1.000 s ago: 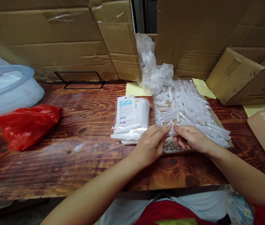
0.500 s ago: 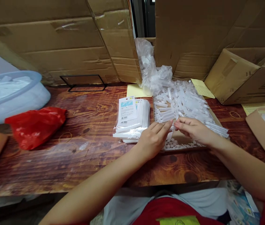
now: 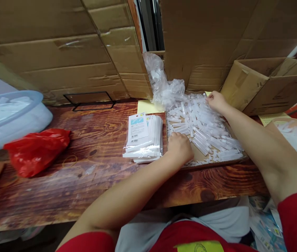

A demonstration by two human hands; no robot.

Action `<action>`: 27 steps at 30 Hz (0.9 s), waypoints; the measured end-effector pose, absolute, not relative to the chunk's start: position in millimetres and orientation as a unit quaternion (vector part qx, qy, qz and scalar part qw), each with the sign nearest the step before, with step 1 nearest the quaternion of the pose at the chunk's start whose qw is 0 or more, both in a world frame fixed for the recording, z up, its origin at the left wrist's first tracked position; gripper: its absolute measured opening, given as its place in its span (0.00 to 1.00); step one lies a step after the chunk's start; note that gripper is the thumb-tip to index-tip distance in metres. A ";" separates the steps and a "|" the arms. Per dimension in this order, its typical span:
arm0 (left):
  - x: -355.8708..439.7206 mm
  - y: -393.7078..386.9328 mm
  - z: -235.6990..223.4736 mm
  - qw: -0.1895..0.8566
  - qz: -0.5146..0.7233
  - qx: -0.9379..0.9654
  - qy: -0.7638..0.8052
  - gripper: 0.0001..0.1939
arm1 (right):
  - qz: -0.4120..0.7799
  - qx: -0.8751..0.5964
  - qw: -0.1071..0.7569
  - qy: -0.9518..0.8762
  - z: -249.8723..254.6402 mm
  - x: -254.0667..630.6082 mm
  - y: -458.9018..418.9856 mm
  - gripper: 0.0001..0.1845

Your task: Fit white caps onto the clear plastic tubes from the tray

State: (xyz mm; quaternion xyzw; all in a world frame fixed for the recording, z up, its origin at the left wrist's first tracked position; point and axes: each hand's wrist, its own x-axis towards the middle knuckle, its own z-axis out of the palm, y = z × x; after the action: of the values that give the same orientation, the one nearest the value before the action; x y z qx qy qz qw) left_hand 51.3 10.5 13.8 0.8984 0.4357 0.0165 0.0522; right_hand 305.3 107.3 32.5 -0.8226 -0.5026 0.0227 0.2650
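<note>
A shallow cardboard tray [image 3: 198,155] holds a heap of clear plastic tubes [image 3: 202,140] and small white pieces. Over its front left part, my left hand [image 3: 181,148] is curled closed, back of the hand up; whatever its fingers hold is hidden. At the tray's far right edge, my right hand [image 3: 216,101] has its thumb and fingers pinched together by the heap, and I cannot make out what is between them. Left of the tray, close to my left hand, lies a stack of clear packets with printed cards [image 3: 138,129].
A crumpled clear bag [image 3: 173,91] lies behind the tray. To the left are a red plastic bag [image 3: 36,150], a pale blue basin [image 3: 14,119] and a black wire stand [image 3: 90,101]. An open cardboard box [image 3: 245,84] and a tan container [image 3: 274,127] of white pieces stand right.
My hands have parted. The right hand has moved away to the tray's far right edge, while the left has curled over the front left part. The view has shifted slightly.
</note>
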 end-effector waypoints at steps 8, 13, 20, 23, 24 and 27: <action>52.9 16.3 3.8 0.045 0.031 0.902 0.429 0.15 | 0.010 -0.718 0.243 -0.652 56.1 259.4 48.5 0.15; 35.7 32.3 16.3 0.086 0.056 0.915 0.389 0.11 | 0.179 -0.536 0.129 -0.815 62.9 224.3 -15.8 0.07; -5.0 38.8 30.9 0.593 0.283 0.698 0.285 0.13 | 0.163 -0.477 0.049 -0.862 13.6 178.1 -43.0 0.12; -14.9 27.0 23.7 0.655 0.317 0.625 0.281 0.17 | 0.136 -0.496 0.029 -0.857 3.1 170.4 -37.1 0.11; -16.7 23.1 19.9 0.661 0.327 0.613 0.283 0.17 | 0.130 -0.498 0.022 -0.857 2.5 169.1 -35.5 0.10; -19.4 15.4 5.4 0.672 0.351 0.587 0.284 0.17 | 0.122 -0.510 0.006 -0.852 5.1 167.7 -34.4 0.09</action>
State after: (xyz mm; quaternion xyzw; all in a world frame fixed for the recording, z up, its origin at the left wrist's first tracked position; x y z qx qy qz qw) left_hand -19.4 15.4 5.4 0.5870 0.2840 0.3511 0.6719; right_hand 167.7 -34.4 5.1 -0.5099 -0.8516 0.1218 0.0059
